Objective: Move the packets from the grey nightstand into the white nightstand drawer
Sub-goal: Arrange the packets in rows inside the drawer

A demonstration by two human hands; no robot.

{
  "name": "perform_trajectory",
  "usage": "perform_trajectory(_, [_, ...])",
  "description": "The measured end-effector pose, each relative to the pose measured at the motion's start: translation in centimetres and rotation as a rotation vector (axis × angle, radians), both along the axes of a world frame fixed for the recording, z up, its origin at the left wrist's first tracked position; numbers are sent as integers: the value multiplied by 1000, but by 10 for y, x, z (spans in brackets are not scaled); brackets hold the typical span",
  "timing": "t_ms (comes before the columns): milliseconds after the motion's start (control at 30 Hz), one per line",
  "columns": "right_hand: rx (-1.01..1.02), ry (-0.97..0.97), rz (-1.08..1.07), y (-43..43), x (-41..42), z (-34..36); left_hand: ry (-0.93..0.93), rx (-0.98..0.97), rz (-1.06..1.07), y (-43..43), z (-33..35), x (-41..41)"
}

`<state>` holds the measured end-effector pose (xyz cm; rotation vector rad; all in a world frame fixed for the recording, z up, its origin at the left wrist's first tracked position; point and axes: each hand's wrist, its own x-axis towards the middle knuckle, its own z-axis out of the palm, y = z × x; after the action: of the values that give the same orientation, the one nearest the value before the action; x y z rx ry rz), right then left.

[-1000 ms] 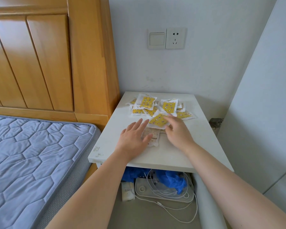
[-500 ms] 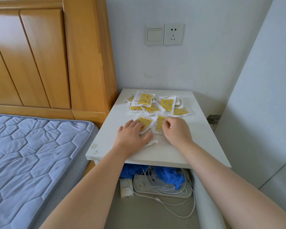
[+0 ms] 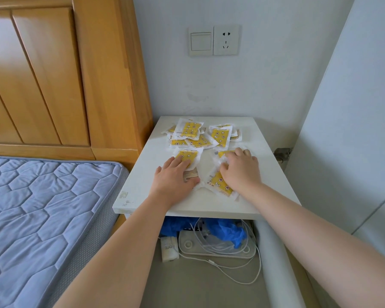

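Observation:
Several yellow-and-white packets [image 3: 192, 131] lie scattered at the back of the white nightstand top [image 3: 269, 174]. My left hand [image 3: 173, 180] lies flat, its fingers pressing on one yellow packet [image 3: 190, 155] with a small stack [image 3: 190, 174] under the palm and thumb. My right hand [image 3: 240, 172] has its fingers curled on a crumpled packet [image 3: 223, 155] and covers part of another packet [image 3: 219, 185] near the front. Below the top, the open drawer [image 3: 276, 254] shows its rounded right wall.
The drawer holds blue gloves [image 3: 229, 232], a white tray [image 3: 211, 250] with white cables and a small white bottle [image 3: 169, 248]. A wooden headboard [image 3: 76, 85] and a blue mattress [image 3: 42, 218] stand to the left. A wall socket [image 3: 226, 40] is above, a white panel [image 3: 353, 130] at right.
Both hands have drawn packets from the pile toward the front edge. The right hand has shifted right and now covers two packets; the left hand still presses on its stack.

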<state>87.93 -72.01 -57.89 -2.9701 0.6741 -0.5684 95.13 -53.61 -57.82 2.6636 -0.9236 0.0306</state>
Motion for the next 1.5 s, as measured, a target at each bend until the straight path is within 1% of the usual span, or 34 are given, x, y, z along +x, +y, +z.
perform_trajectory(67, [1, -75, 57, 2, -9, 3, 0, 8, 1, 0, 0, 1])
perform_trajectory(133, [127, -137, 82, -6, -8, 10, 2, 12, -4, 0, 0, 1])
perform_trajectory(167, [233, -113, 99, -13, -5, 17, 2, 11, -6, 0, 0, 1])
perform_trajectory(200, [353, -32, 120, -20, -2, 25, 0, 10, -6, 0, -1, 1])
perform_trajectory(233, [466, 91, 137, -25, 1, 34, -3, 8, -7, 0, -1, 1])
perform_trajectory(267, [530, 236, 150, -29, 5, 42, -4, 6, -7, 0, -1, 1])
perform_trajectory(300, [524, 367, 171, -31, 8, 49, -5, 3, -7, 0, -1, 1])
perform_trajectory(333, [479, 455, 182, -34, 11, 54, -8, 1, -8, 0, -1, 1])
perform_trajectory(400, [395, 541, 173, -37, 17, 61, -12, -3, -11, 0, -1, 1])
perform_trajectory(533, [309, 596, 116, -40, 24, 67, -13, -11, -10, 0, -2, 2])
perform_trajectory(700, [291, 643, -2, -45, 33, 62, -15, -16, -10, 0, -2, 2])
perform_trajectory(800, [354, 593, -62, -44, 30, 61, -13, -16, -15, 0, -3, 3])
perform_trajectory(867, [378, 491, -91, -45, 28, 62, -12, -19, -16, 1, -3, 3])
perform_trajectory(933, [353, 245, -127, -46, 26, 63, -11, -14, -17, 1, -3, 3])
perform_trajectory(1000, [386, -115, -113, -47, 20, 73, -12, -8, -17, 1, -3, 2])
perform_trajectory(1033, [449, -219, -44, -48, 15, 82, -12, -8, -17, 1, -3, 3])
perform_trajectory(1067, [534, -227, 65, -46, 7, 92, -9, -12, -17, 1, -3, 3])
perform_trajectory(1100, [583, -116, 190, -41, 0, 102, -7, -17, -17, 1, -3, 3])
perform_trajectory(1133, [568, 84, 302, -33, -7, 110, -7, -23, -16, 1, -4, 3])
perform_trajectory(1200, [378, 515, 439, -17, -14, 114, -4, -31, -14, 1, -4, 3])
perform_trajectory(1233, [269, 657, 480, -11, -13, 109, -1, -34, -13, 1, -4, 3])
perform_trajectory(1267, [178, 755, 507, -5, -11, 101, 4, -32, -13, 1, -3, 3])
perform_trajectory(1333, [98, 856, 540, 6, -10, 87, 14, -24, -14, 1, -2, 3])
perform_trajectory(1400, [78, 832, 542, 11, -9, 79, 23, -17, -16, 1, -1, 2])
perform_trajectory(1433, [99, 811, 512, 9, -8, 77, 26, -19, -16, 1, -1, 3])
perform_trajectory(1500, [207, 787, 455, 6, -9, 77, 29, -27, -14, 1, -1, 3])
